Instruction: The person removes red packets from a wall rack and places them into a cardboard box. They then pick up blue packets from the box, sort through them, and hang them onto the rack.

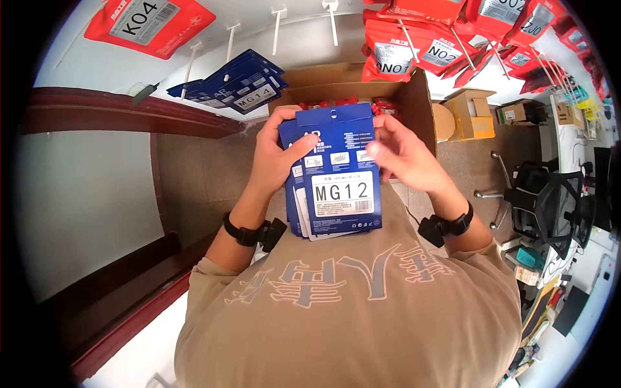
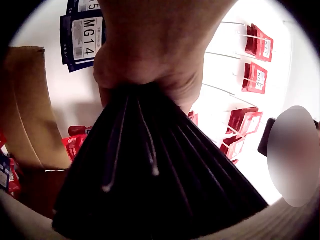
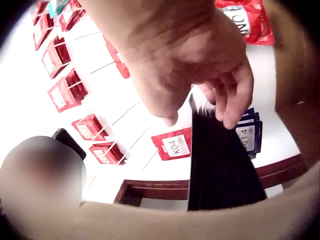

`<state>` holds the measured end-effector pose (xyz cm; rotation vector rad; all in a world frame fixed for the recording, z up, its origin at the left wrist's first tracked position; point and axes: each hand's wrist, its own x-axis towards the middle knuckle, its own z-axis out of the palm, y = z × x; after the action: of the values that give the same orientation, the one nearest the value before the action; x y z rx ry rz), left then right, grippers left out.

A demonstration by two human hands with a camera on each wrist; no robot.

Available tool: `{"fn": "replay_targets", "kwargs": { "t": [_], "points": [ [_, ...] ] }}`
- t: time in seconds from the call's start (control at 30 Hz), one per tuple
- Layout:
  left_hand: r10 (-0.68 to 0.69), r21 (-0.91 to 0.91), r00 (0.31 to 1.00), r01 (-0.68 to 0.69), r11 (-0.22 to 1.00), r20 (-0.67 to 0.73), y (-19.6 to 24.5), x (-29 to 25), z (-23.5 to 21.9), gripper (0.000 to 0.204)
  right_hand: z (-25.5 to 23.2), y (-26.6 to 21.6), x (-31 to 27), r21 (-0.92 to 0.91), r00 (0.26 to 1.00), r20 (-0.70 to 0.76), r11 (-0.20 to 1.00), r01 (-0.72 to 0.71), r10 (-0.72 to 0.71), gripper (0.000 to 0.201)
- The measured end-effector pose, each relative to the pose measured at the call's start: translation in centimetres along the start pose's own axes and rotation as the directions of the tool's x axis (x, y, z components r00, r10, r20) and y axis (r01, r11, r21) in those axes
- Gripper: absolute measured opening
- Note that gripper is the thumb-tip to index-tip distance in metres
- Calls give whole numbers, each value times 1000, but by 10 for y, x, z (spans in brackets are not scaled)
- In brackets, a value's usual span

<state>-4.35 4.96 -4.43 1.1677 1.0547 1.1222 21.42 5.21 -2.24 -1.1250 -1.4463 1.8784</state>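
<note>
A stack of dark blue packets (image 1: 343, 194), the front one labelled MG12, is held upright before the chest. The left hand (image 1: 277, 152) grips its left side, thumb across the front. In the left wrist view the left hand (image 2: 150, 55) is above the fanned edges of the packets (image 2: 160, 180). At the stack's upper right, the right hand (image 1: 411, 155) has its fingers bent beside the edge, thumb near the front. In the right wrist view a gap shows between thumb and fingers of the right hand (image 3: 195, 65), by the top of the packets (image 3: 220, 160).
An open cardboard box (image 1: 424, 110) with red packets inside stands beyond the hands. Blue MG14 packets (image 1: 255, 97) hang on a wall hook at the left, a red K04 packet (image 1: 145, 26) above them. More red packets (image 1: 443, 55) hang at the right. A black chair (image 1: 543, 207) stands right.
</note>
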Motion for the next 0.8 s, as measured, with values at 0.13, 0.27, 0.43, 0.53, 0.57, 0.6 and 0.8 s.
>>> {"fn": "replay_targets", "kwargs": {
  "t": [0.13, 0.27, 0.43, 0.53, 0.57, 0.6, 0.8],
  "points": [
    [61, 54, 996, -64, 996, 64, 0, 8, 3, 33, 15, 13, 3, 97, 963, -88, 960, 261, -253, 34],
    [51, 49, 994, -56, 997, 97, 2, 14, 5, 33, 1, 15, -5, 209, 963, -138, 943, 257, -232, 28],
    [60, -107, 975, -38, 994, 213, 0, 22, -5, 36, -27, 1, -30, 377, 850, -484, 827, 418, -209, 39],
    [93, -126, 954, -59, 990, 285, -1, 24, -10, 42, -42, -2, -44, 462, 818, -542, 745, 482, -193, 42],
    [113, -91, 947, -89, 992, 299, -2, 26, -10, 45, -40, -5, -47, 447, 798, -572, 744, 496, -188, 42],
    [113, -95, 945, -88, 992, 306, -2, 26, -9, 45, -40, -3, -48, 443, 794, -579, 745, 498, -186, 42],
    [117, 14, 945, -128, 992, 304, 3, 25, -5, 43, -26, 9, -40, 499, 820, -553, 731, 466, -145, 45]
  ]
}}
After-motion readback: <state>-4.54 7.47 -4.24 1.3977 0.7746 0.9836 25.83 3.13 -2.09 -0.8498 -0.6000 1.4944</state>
